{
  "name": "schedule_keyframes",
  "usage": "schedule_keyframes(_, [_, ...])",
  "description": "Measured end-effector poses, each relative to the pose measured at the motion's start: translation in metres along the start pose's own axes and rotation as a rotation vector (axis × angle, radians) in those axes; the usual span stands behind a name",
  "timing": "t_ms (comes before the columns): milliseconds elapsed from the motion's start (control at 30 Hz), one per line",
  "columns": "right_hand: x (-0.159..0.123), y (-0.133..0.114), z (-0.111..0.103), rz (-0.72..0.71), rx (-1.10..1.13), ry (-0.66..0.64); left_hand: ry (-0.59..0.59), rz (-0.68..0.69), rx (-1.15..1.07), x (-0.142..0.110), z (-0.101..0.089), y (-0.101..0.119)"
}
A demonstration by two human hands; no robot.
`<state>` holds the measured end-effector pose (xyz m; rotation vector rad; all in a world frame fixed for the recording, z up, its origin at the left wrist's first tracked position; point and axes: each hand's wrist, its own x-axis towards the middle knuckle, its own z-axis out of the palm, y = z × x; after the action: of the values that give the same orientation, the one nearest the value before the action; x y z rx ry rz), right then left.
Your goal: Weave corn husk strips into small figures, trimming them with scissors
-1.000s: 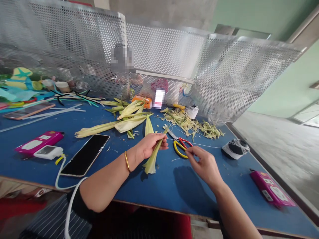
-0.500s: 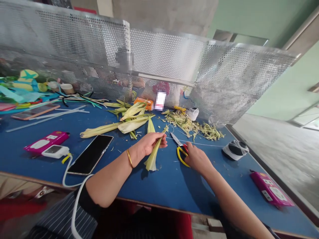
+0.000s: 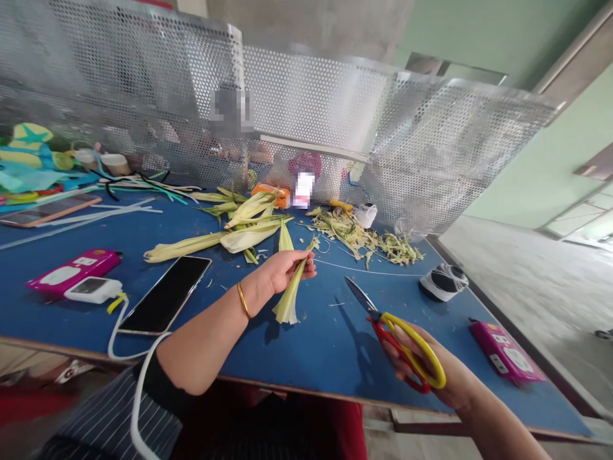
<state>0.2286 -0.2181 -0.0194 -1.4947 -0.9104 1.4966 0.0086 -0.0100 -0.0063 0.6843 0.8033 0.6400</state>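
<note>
My left hand (image 3: 287, 268) pinches a pale green corn husk (image 3: 288, 305), gathered narrow at the top and flaring at its lower end. A white thread (image 3: 368, 269) runs from near that narrow top across to a black-and-white ball of yarn (image 3: 444, 282) on the right. Raised above the table, my right hand (image 3: 421, 358) is closed on a pair of scissors (image 3: 383, 319) with red and yellow handles. The blades look closed and point up and left, apart from the husk. More corn husks (image 3: 249, 233) lie in a pile beyond my left hand.
Husk trimmings (image 3: 354, 233) lie scattered at the back. A black phone (image 3: 167, 294), a white cabled device (image 3: 93, 289) and a magenta pack (image 3: 71, 271) lie left; another magenta pack (image 3: 507, 351) lies right. A perforated metal screen (image 3: 306, 102) stands along the back.
My right hand has lifted the scissors off the table and moved them right and toward me. My left hand still holds the husk in much the same place.
</note>
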Motion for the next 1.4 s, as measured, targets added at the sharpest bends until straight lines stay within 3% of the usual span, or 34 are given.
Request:
schedule_keyframes(100, [0.001, 0.001, 0.007, 0.019, 0.194, -0.05, -0.001, 0.003, 0.001, 0.001, -0.001, -0.001])
schedule_keyframes(233, [0.01, -0.001, 0.016, 0.027, 0.238, -0.056, -0.006, 0.003, 0.002, 0.002, -0.002, -0.001])
schedule_keyframes(467, [0.038, -0.009, 0.029, -0.052, 0.2, 0.033, -0.026, -0.008, 0.002, -0.002, 0.001, 0.0])
schedule_keyframes(700, [0.048, -0.011, 0.029, -0.126, -0.02, 0.157, -0.031, -0.01, 0.008, -0.003, 0.001, -0.001])
schedule_keyframes(800, [0.047, -0.008, 0.02, -0.139, -0.267, 0.197, -0.032, -0.011, 0.01, -0.003, 0.0, 0.001])
schedule_keyframes(1000, [0.045, -0.002, 0.002, -0.169, -1.305, 0.547, -0.11, -0.049, 0.042, -0.012, -0.003, 0.014])
schedule_keyframes(1133, [0.045, -0.013, 0.0, -0.172, -1.549, 0.579, -0.186, -0.046, 0.095, -0.017, -0.003, 0.013])
schedule_keyframes(1233, [0.054, -0.033, 0.009, -0.405, -1.399, 0.544, -0.231, -0.008, 0.135, -0.02, 0.001, 0.006])
schedule_keyframes(1333, [0.074, -0.054, 0.03, -0.602, -0.834, 0.357, -0.268, 0.029, 0.203, -0.022, 0.006, -0.003])
schedule_keyframes(1400, [0.089, -0.062, 0.047, -0.564, -0.435, 0.187, -0.277, 0.076, 0.223, -0.023, 0.009, -0.008])
